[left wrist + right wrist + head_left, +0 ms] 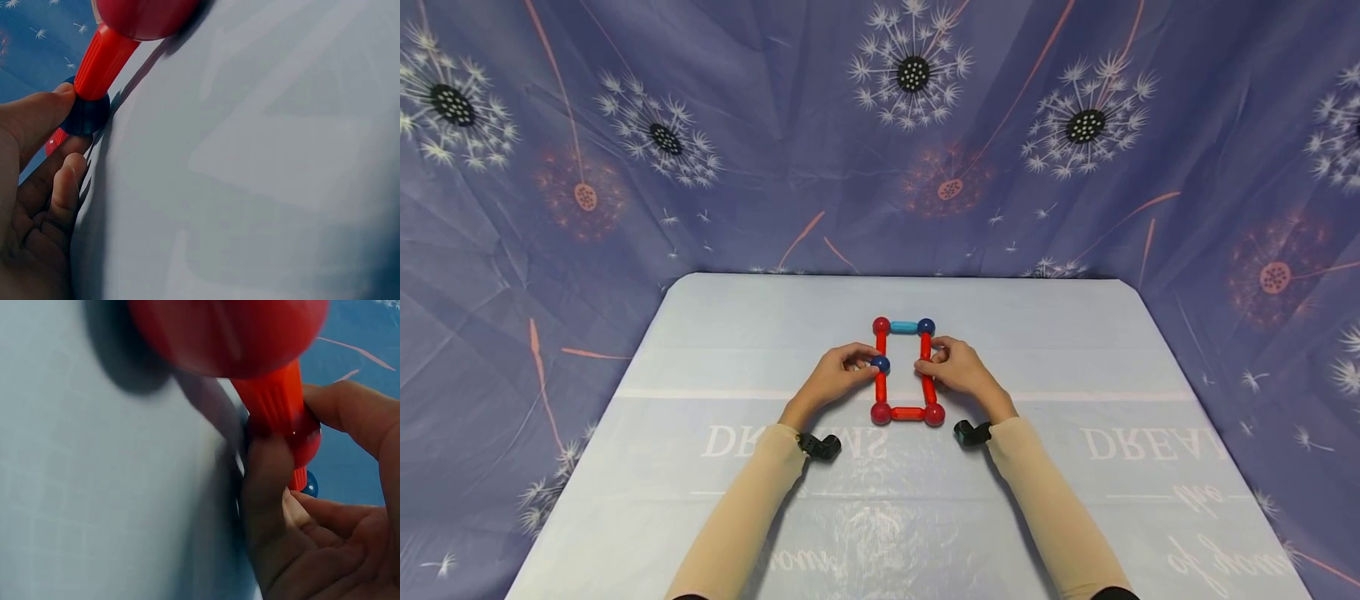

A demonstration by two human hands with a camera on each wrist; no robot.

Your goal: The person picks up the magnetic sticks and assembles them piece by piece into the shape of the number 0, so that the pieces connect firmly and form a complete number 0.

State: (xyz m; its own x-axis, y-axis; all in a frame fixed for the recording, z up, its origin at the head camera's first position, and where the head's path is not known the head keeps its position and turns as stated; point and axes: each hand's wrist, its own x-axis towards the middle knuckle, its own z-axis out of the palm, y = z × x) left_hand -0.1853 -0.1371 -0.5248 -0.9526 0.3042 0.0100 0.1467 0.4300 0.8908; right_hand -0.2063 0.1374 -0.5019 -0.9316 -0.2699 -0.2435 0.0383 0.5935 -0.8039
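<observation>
A flat rectangle of magnetic rods and balls lies mid-table. Its far side is a light blue rod between a red ball and a blue ball; its near side is a red rod between two red balls. My left hand pinches the blue ball midway along the left side, seen close in the left wrist view as blue ball under my thumb, with a red rod running off it. My right hand pinches the red joint ball midway along the right side.
The table wears a pale blue plastic cover with mirrored lettering. Purple cloth printed with dandelions hangs behind and at both sides. Small black cameras sit on both wrists.
</observation>
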